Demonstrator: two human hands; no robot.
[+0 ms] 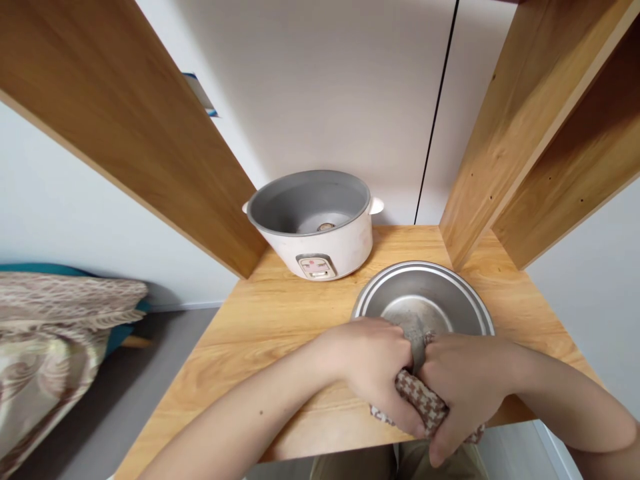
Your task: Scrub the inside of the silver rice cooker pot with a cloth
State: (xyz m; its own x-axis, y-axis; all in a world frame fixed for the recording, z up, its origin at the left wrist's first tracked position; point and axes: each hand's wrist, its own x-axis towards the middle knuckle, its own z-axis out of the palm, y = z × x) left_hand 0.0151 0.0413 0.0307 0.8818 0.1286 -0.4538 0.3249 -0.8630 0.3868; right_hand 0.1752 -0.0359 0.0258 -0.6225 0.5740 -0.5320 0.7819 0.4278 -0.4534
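A brown-and-white houndstooth cloth (423,402) is bunched between my two hands above the near rim of a metal inner pot (423,313). My left hand (377,370) is closed around the cloth's left part, thumb on top. From the other side, my right hand (467,383) grips the same cloth with curled fingers. The round pot lies open side up on the wooden surface; its bottom looks dull and marked. My hands hide its front edge. Behind it to the left stands a white rice cooker body (325,250), lidless, with a grey inside and a heating plate's centre visible.
The wooden desk top (280,327) ends close to my lap. Wooden uprights (480,167) rise at the left and right, with a white wall panel behind. At the far left, a patterned blanket (60,320) lies over something teal.
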